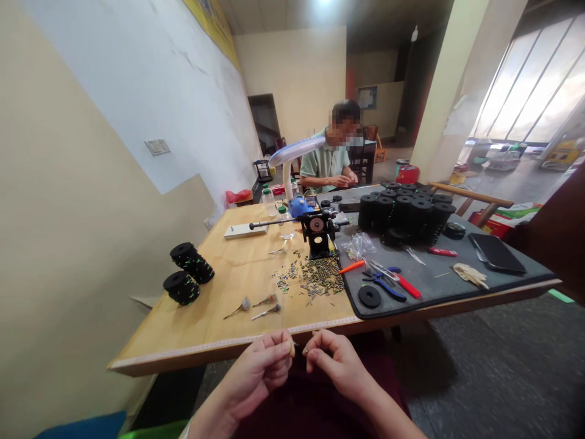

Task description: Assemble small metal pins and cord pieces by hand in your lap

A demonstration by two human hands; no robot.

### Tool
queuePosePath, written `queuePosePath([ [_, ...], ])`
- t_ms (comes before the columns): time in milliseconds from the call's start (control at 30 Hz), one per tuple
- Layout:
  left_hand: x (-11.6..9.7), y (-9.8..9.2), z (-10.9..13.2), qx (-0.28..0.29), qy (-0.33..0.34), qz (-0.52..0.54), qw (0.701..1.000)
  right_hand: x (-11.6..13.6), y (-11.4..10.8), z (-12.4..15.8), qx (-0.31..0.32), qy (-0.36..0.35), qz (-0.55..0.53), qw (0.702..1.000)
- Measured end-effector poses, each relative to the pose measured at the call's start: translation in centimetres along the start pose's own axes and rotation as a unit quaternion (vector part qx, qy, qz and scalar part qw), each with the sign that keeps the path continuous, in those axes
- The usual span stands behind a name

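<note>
Both of my hands are raised in front of the table's near edge, fingertips close together. My left hand [269, 361] is closed in a pinch; whatever sits between thumb and forefinger is too small to name. My right hand [334, 361] also pinches, thumb against forefinger, with a tiny item I cannot make out. Just beyond the hands, a measuring tape strip [210, 346] runs along the wooden table [183, 329]. Past it are a scatter of small metallic pieces [322, 275] and several little bundles with thin stems [265, 312].
A black clamp-like device [317, 235] stands mid-table beside a blue-based lamp [299, 206]. Black spools [183, 288] are at left, more spools [406, 213] on the grey mat [429, 280]. Pliers [388, 286] and a phone [498, 253] lie there too. A person [326, 161] sits opposite.
</note>
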State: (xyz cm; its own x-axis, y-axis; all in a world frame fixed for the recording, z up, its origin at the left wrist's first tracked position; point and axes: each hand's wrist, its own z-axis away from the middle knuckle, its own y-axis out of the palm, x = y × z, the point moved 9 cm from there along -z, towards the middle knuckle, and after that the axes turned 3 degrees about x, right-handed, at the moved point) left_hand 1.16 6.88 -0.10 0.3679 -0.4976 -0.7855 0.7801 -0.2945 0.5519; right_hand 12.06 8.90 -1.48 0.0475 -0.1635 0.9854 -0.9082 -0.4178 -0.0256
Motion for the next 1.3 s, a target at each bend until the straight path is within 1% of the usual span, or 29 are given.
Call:
queuePosePath([
  [233, 0.0, 0.1, -0.1, -0.004, 0.0, 0.0, 1.0, -1.5, -0.1, 0.4, -0.005, 0.012, -0.024, 1.0],
  [333, 0.2, 0.2, -0.2, 0.002, -0.003, -0.012, 1.0, -1.5, -0.2, 0.5, 0.005, 0.009, -0.02, 1.0],
  [433, 0.5, 0.2, -0.3, 0.009, -0.012, -0.03, 0.999, -0.3, -0.4, 0.3, 0.016, -0.013, 0.002, 1.0],
  [600, 0.6, 0.2, -0.5, 0.004, -0.016, -0.072, 0.997, 2.6, -0.5, -0.2, 0.01, -0.073, 0.014, 0.997],
  [800, 0.4, 0.4, -0.6, -0.001, -0.016, -0.096, 0.995, 3.3, -0.2, -0.6, -0.016, -0.078, 0.069, 0.994],
  [967, 0.5, 0.1, -0.6, -0.001, -0.007, -0.078, 0.997, 3.0, -0.2, -0.4, -0.014, -0.079, 0.057, 0.995],
  [1133, 0.5, -0.3, -0.5, -0.007, -0.008, -0.066, 0.998, 1.8, -0.3, -0.1, -0.01, -0.059, 0.016, 0.998],
  [1300, 0.6, -0.4, -0.7, -0.002, -0.008, -0.079, 0.997, 0.5, -0.3, 0.1, -0.017, -0.027, -0.026, 0.999],
])
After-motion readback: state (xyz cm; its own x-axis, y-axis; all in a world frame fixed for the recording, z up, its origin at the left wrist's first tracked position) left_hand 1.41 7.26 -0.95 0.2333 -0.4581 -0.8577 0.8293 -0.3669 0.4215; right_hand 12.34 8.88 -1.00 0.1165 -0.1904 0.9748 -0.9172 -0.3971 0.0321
